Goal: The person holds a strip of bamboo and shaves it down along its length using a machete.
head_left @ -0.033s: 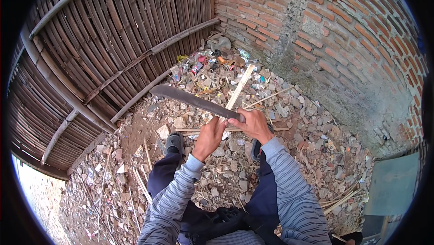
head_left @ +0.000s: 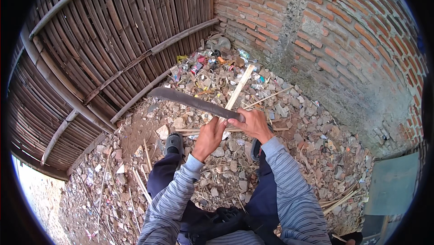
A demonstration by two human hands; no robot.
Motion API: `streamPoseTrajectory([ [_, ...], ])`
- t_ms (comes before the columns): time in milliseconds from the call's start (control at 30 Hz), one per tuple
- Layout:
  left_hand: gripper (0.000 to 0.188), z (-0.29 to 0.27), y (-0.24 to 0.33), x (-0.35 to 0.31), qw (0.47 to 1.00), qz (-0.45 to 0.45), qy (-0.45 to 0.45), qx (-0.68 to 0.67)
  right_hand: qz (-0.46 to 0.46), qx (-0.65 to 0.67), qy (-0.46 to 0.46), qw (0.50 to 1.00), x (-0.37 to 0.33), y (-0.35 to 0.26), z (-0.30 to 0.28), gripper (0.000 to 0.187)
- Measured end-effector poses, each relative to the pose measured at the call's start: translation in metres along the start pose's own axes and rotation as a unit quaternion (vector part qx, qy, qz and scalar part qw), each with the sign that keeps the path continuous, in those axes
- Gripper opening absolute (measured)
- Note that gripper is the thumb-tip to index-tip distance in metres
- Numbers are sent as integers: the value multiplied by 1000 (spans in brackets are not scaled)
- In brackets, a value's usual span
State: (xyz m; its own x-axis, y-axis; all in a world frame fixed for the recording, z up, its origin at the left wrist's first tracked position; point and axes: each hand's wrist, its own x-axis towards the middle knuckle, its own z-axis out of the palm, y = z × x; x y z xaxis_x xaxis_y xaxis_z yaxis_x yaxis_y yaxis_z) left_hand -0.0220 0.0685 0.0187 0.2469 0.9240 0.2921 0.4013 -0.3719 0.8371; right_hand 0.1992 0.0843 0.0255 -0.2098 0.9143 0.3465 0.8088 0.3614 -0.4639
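Note:
My right hand (head_left: 256, 124) is closed round the handle end of a machete (head_left: 192, 101), its thumb laid along the near end of the blade. The long dark blade points to the far left, with a broad curved tip. My left hand (head_left: 209, 139) grips the near end of a pale split strip of bamboo or wood (head_left: 239, 87), which slants away toward the far right. Blade and strip cross just ahead of my fingers. The hands are close together, and the strip's lower end is hidden in my left hand.
Broken stones and rubble (head_left: 316, 150) cover the ground around my shoes (head_left: 174, 143). Thin sticks (head_left: 280, 129) lie in front and to both sides. Litter (head_left: 203, 62) gathers in the far corner, between a bamboo slat wall (head_left: 113, 32) and a brick wall (head_left: 334, 50).
The machete's tip has shifted very slightly to the left. Both hands and the pale strip look the same.

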Motion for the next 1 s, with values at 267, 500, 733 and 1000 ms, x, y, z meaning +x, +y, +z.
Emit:
streamPoseTrajectory([
  [267, 38, -3, 16, -6, 998, -37, -52, 30, 105, 17, 95, 990, 15, 36, -20, 72],
  [500, 46, 3, 11, -6, 993, -61, -101, 19, 168, 42, 108, 979, 8, 43, -38, 68],
  [733, 50, 2, 22, 2, 983, -102, -145, -48, 31, 37, 87, 995, -2, 26, -29, 66],
  [1000, 37, 13, 10, -9, 995, -12, -74, 63, 0, -9, 70, 998, -6, 13, -18, 70],
])
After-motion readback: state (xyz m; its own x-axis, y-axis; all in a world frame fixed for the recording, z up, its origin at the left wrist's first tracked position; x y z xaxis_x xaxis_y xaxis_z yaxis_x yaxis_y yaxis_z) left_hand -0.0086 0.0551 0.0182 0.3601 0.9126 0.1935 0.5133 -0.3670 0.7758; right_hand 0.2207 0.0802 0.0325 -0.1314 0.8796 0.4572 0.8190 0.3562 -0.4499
